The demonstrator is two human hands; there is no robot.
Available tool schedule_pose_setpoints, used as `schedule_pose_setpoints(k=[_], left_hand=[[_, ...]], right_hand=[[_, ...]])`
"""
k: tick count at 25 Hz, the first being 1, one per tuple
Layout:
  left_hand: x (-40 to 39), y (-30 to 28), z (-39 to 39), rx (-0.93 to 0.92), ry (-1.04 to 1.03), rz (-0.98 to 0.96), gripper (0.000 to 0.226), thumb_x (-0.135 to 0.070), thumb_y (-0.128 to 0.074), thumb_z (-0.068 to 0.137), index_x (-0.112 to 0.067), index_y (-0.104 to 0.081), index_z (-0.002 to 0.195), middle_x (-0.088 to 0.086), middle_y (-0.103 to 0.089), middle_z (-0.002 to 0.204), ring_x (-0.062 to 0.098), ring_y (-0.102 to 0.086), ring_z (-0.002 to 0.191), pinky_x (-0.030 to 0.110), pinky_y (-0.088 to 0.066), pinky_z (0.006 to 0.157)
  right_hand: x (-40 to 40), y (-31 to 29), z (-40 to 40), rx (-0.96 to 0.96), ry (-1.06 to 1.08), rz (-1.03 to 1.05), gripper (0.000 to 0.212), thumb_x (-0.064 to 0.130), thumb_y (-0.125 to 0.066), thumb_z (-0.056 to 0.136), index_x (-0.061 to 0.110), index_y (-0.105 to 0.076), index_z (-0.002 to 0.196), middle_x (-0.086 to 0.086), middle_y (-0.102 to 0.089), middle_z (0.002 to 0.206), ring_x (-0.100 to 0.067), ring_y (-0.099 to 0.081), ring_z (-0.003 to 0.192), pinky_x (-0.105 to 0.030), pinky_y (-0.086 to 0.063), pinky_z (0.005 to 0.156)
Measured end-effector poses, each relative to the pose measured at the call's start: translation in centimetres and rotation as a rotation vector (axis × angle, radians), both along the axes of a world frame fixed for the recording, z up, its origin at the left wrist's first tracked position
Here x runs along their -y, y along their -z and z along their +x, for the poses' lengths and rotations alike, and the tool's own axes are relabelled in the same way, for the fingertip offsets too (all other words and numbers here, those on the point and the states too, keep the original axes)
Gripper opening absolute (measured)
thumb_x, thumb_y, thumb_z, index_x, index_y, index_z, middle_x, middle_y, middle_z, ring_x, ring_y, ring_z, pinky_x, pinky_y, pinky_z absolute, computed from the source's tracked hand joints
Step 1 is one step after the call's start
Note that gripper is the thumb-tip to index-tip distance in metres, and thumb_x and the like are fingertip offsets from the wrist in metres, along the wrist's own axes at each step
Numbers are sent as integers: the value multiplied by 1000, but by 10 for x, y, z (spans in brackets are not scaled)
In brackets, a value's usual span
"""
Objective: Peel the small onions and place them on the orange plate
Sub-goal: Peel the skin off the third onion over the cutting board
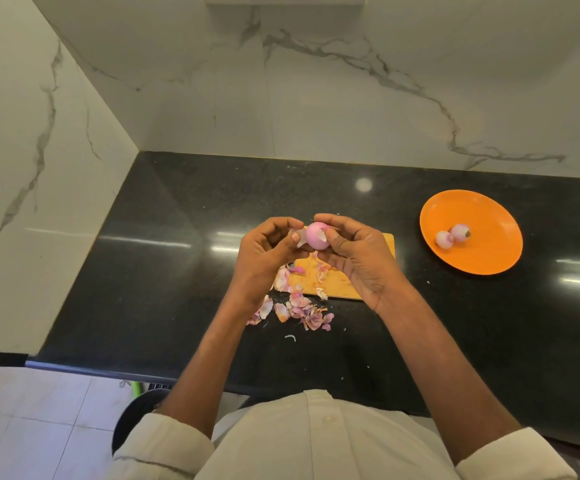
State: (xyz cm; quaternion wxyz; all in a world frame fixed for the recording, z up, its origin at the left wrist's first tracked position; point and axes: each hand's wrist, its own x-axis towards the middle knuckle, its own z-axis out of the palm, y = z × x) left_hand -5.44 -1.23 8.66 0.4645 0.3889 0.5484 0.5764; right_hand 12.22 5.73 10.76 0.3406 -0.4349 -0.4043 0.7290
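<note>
Peeling was under way. Above the cutting board, the right hand gripped a small onion while the left hand pinched its loose skin. Two peeled onions lay on the orange plate, right of the board. Next, in my judgement: strip the remaining skin, then carry it across.

Cream shirt, apparently rolled sleeves.

Three onions, one plate
</note>
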Motion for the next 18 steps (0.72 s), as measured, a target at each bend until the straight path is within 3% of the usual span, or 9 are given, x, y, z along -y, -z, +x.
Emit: schedule_pose_setpoints(k=[4,8,13,15,18], left_hand=[[2,5,5,146,-63,-65,23,-7,-76,97,-4,-71,119,13,-78,110,31,-75,102,52,-61,97],[2,12,3,134,-136,-93,18,-4,-79,94,-5,-73,111,16,-77,105,32,-73,97,52,-60,96],[9,13,-1,481,-128,-132,17,9,-67,97,-5,-71,105,10,-74,97,20,-72,92,28,-63,83],[13,18,-7,397,-121,-176,17,7,-67,98,-5,-73,108,8,-76,98,18,-74,91,29,-63,80],[18,28,-16,-34,-134,-239,14,-3,-68,101,-14,-77,105,2,-80,99,11,-75,91,30,-59,83]], right_hand=[[-2,1,1,-100,-40,-131,32,2,-52,107,9,-71,132,-11,-69,133,-28,-72,111,-40,-62,95],[2,2,-5,-202,-24,-239,31,9,-56,107,0,-67,134,-17,-71,127,-29,-74,107,-38,-63,93],[7,7,-13,-298,-6,-414,25,3,-53,107,-2,-68,126,-23,-70,124,-30,-74,104,-38,-62,96],[12,11,-15,-252,-31,-417,26,3,-53,106,1,-70,125,-19,-76,113,-29,-76,97,-39,-61,96],[18,12,-21,-110,-27,-304,28,1,-58,103,7,-71,127,-13,-79,107,-26,-79,92,-39,-63,93]])
